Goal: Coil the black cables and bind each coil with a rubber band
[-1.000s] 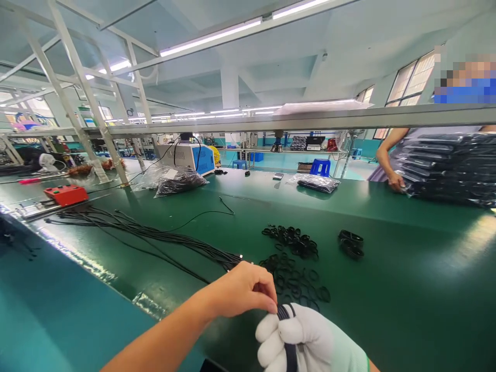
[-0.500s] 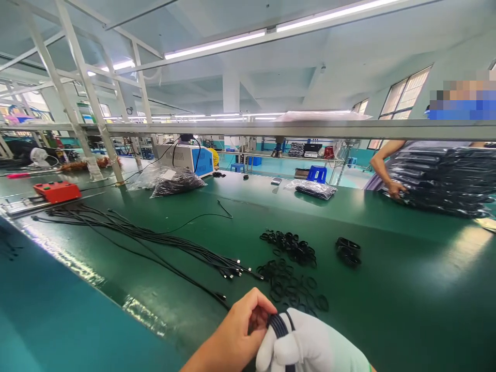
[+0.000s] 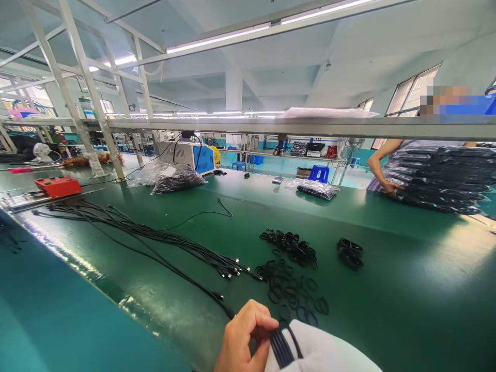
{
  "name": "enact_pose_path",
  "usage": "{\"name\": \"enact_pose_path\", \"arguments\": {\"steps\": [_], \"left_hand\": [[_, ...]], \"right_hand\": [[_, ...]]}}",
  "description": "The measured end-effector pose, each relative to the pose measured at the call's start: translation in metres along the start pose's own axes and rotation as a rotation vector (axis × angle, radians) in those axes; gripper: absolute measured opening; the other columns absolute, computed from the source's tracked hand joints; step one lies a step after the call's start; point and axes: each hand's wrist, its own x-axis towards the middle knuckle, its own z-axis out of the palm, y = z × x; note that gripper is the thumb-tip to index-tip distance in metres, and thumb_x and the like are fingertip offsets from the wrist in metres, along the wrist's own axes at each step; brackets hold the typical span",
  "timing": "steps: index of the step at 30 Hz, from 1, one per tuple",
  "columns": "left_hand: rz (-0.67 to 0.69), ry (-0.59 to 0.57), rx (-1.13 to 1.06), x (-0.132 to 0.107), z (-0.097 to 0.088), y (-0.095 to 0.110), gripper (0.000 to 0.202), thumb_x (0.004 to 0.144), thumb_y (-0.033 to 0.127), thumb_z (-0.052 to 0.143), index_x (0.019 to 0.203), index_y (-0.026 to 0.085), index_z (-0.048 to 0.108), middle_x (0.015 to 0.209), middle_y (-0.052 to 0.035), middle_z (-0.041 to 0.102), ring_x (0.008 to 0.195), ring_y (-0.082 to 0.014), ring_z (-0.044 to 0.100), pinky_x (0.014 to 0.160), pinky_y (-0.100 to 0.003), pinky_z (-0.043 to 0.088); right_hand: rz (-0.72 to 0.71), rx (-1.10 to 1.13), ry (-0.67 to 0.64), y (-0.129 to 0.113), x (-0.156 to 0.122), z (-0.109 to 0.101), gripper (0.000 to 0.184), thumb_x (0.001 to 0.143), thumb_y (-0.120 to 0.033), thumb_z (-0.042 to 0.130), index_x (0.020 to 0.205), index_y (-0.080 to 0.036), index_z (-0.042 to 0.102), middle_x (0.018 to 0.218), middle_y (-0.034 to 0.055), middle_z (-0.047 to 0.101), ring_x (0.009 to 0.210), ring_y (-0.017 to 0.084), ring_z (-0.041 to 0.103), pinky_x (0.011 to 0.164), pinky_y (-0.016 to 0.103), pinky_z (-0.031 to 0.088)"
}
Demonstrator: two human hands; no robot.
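At the bottom of the view, my bare left hand (image 3: 248, 338) is closed, its thumb and fingertips curled onto the edge of a coiled black cable (image 3: 281, 349). My right hand (image 3: 325, 349), in a white glove, is wrapped round the same coil; its fingertips are cut off by the frame. One black strand arches apart from the others over the glove. Just beyond my hands lie loose black bands (image 3: 296, 289), with a denser heap of small black loops (image 3: 292, 245) behind them. Straight black cables (image 3: 166, 237) with metal plug ends stretch away to the left.
A small coiled bundle (image 3: 350, 253) lies at right. Farther back are a red control box (image 3: 58, 187), a filled plastic bag (image 3: 176, 178), a blue-and-white machine (image 3: 189, 156) and a flat bagged pack (image 3: 318, 191). Across the table a person's hand (image 3: 391, 188) touches stacked black packs (image 3: 437, 178).
Both hands have shifted slightly down with the coil, and the gloved fingers have dropped out of the frame. The other person's arm has moved a little.
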Motion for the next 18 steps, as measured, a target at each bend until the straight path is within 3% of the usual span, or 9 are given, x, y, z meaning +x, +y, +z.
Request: {"name": "enact_pose_path", "arguments": {"steps": [5, 7, 11, 18], "left_hand": [[0.123, 0.044, 0.124, -0.002, 0.001, 0.01, 0.017, 0.087, 0.016, 0.042, 0.09, 0.022, 0.058, 0.08, -0.004, 0.06, 0.072, -0.0146, 0.056, 0.065, -0.025, 0.044], [0.095, -0.008, 0.14, 0.003, 0.001, 0.017, 0.017, 0.089, 0.02, 0.042, 0.09, 0.021, 0.059, 0.08, -0.0047, 0.06, 0.07, -0.0145, 0.056, 0.064, -0.024, 0.045], [0.126, -0.151, 0.13, 0.016, -0.001, 0.03, 0.028, 0.092, 0.027, 0.039, 0.107, 0.021, 0.062, 0.089, -0.0078, 0.06, 0.071, -0.0146, 0.058, 0.065, -0.024, 0.048], [0.215, -0.156, 0.104, 0.024, -0.009, 0.041, 0.039, 0.096, 0.037, 0.034, 0.101, 0.019, 0.068, 0.084, -0.0101, 0.06, 0.071, -0.0149, 0.06, 0.064, -0.022, 0.048]], "right_hand": [[0.005, -0.046, -0.018, -0.003, -0.004, 0.005, 0.033, 0.089, -0.035, 0.055, 0.116, -0.015, 0.054, 0.116, 0.0079, 0.057, 0.098, 0.021, 0.058, 0.082, 0.041, 0.051], [0.006, -0.063, -0.021, -0.006, -0.006, 0.006, 0.033, 0.089, -0.034, 0.055, 0.116, -0.015, 0.054, 0.115, 0.008, 0.057, 0.097, 0.021, 0.059, 0.082, 0.041, 0.051], [0.008, -0.099, -0.009, -0.015, -0.012, 0.007, 0.033, 0.089, -0.034, 0.055, 0.117, -0.016, 0.053, 0.116, 0.0084, 0.056, 0.098, 0.021, 0.058, 0.082, 0.041, 0.051], [-0.013, -0.162, 0.089, -0.025, -0.014, 0.019, 0.033, 0.089, -0.035, 0.055, 0.116, -0.016, 0.054, 0.116, 0.0078, 0.057, 0.098, 0.021, 0.058, 0.082, 0.041, 0.051]]}}
